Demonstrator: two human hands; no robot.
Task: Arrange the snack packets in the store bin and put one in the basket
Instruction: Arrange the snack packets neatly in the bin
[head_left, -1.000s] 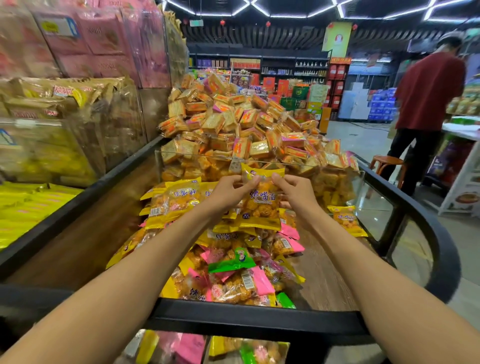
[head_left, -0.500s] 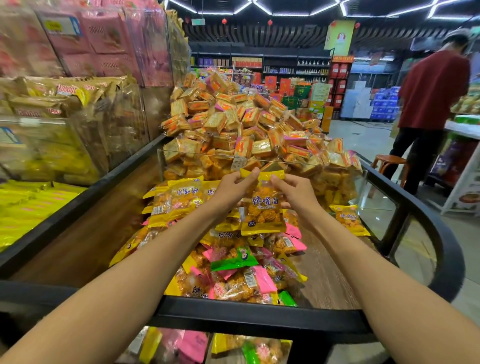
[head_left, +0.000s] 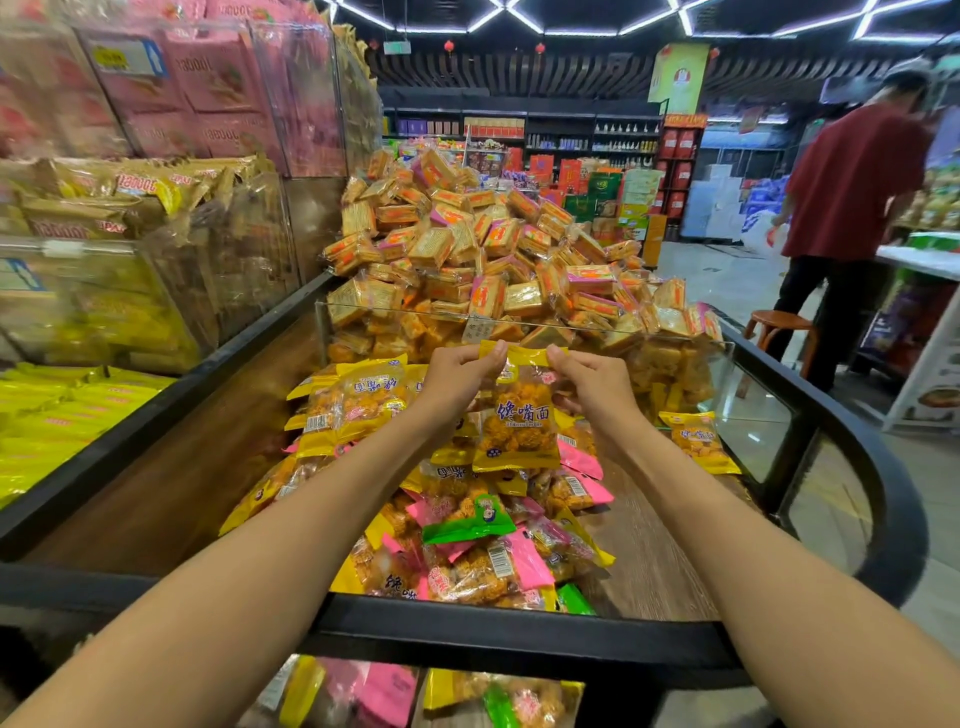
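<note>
A yellow snack packet (head_left: 519, 426) with blue writing hangs upright above the bin. My left hand (head_left: 457, 379) pinches its top left corner and my right hand (head_left: 592, 384) pinches its top right corner. Below it a heap of yellow, pink and green snack packets (head_left: 467, 535) lies on the wooden floor of the black-rimmed store bin (head_left: 519, 639). One yellow packet (head_left: 696, 441) lies apart at the right side of the bin. More packets (head_left: 363, 691) show below the front rim. No basket is in view.
Behind a clear divider (head_left: 395, 312) rises a tall pile of orange biscuit packs (head_left: 483, 249). Clear boxes of pink and yellow packs (head_left: 130, 208) stand at the left. A person in a red shirt (head_left: 852, 208) stands at the right beside an orange stool (head_left: 779, 327).
Both hands have held the packet's top corners throughout. The packet has come slightly toward me and hangs a little lower and straighter over the heap.
</note>
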